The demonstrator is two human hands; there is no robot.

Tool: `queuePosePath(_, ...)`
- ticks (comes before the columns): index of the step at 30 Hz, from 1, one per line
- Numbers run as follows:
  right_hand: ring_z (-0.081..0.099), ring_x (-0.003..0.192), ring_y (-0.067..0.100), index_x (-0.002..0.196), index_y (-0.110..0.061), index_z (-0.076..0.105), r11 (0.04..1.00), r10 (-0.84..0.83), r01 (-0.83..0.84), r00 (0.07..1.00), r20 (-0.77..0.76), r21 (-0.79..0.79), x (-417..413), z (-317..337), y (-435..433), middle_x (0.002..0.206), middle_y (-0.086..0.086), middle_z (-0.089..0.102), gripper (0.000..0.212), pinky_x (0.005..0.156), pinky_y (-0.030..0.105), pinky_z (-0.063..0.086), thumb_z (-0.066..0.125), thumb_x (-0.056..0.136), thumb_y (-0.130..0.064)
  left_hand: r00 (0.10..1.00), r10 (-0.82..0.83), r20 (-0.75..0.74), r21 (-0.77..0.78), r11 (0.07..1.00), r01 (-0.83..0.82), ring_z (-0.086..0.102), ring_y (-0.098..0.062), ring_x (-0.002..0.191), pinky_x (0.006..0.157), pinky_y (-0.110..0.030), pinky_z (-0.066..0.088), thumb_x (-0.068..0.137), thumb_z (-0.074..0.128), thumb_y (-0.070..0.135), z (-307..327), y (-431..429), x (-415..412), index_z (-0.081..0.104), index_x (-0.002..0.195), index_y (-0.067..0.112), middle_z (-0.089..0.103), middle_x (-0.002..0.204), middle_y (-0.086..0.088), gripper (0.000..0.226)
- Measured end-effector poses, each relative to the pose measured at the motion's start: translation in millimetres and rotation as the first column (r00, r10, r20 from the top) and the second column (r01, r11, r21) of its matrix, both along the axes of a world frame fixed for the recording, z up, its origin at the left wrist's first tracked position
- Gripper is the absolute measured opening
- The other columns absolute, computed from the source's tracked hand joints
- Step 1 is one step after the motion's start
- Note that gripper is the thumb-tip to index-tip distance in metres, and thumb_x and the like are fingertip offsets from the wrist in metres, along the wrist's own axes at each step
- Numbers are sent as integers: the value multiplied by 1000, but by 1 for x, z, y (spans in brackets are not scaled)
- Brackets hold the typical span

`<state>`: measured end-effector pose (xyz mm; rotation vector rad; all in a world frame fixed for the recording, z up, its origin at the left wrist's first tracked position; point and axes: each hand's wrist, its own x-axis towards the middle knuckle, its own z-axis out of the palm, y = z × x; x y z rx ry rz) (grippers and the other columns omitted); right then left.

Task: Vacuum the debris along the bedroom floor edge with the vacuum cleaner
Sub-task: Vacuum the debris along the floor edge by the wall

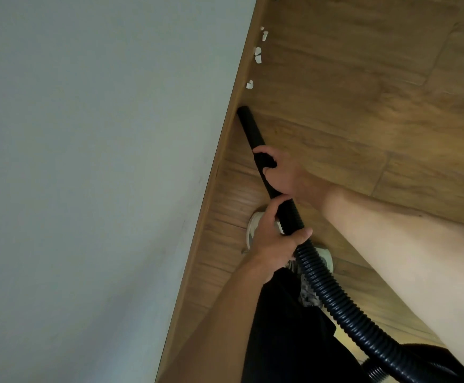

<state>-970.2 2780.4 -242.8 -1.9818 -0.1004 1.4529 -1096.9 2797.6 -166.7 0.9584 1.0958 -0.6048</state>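
Note:
A black vacuum tube (pixel 248 128) slants down to the wooden floor, its nozzle tip touching the floor right beside the brown skirting board (pixel 226 128). My right hand (pixel 283 175) grips the rigid tube about halfway up. My left hand (pixel 273 239) holds the ribbed black hose (pixel 333 297) just behind it. Several small white scraps of debris (pixel 258 55) lie in a line along the floor edge beyond the nozzle, the nearest scrap (pixel 249 84) a short way ahead of the tip.
A pale grey-green wall (pixel 101 161) fills the left side. Wood-pattern floor (pixel 363 92) stretches right. My light shoes (pixel 253 225) and dark trousers (pixel 283 327) show below the hands. The hose runs to a black vacuum part (pixel 424 363) at the bottom right.

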Motion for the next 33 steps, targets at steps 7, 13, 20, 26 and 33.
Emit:
queuePosePath(7,53,78,9,142,-32,48,999,-49,50,999,22,-15,16,5,2,113,3,55,56,63,22,47,39,97,-1,999,-34,40,14,999,34,64,-19,110,72,-29,62,88,76,12,2,4,18,50,129,49,53,126,8,61)
queuePosePath(13,52,78,7,142,-32,49,999,-31,31,1000,3,-35,8,8,-7,115,3,53,55,59,19,43,41,97,-1,1000,7,20,-64,998,-6,64,-13,101,61,-21,59,89,74,7,13,1,12,50,129,47,51,126,7,61)
queuePosePath(20,54,77,9,142,-34,47,998,-30,29,999,-28,-51,19,12,0,111,3,53,56,56,19,42,42,97,-1,999,-22,33,-48,999,23,64,-18,108,69,-29,62,88,75,8,15,7,17,51,127,54,49,133,4,64)
queuePosePath(26,53,75,8,141,-32,47,998,-63,63,998,-14,-29,50,11,17,97,-5,54,53,56,17,43,38,99,-2,996,54,70,-44,998,-51,62,-10,102,68,-32,63,90,72,5,13,23,46,52,132,43,52,125,5,60)
queuePosePath(33,56,81,14,139,-35,47,998,-62,61,992,-111,-7,74,17,19,111,4,56,52,60,23,47,46,97,-5,989,125,83,-72,990,-119,65,-16,107,74,-36,63,90,71,2,17,17,71,53,132,43,51,134,-2,62)
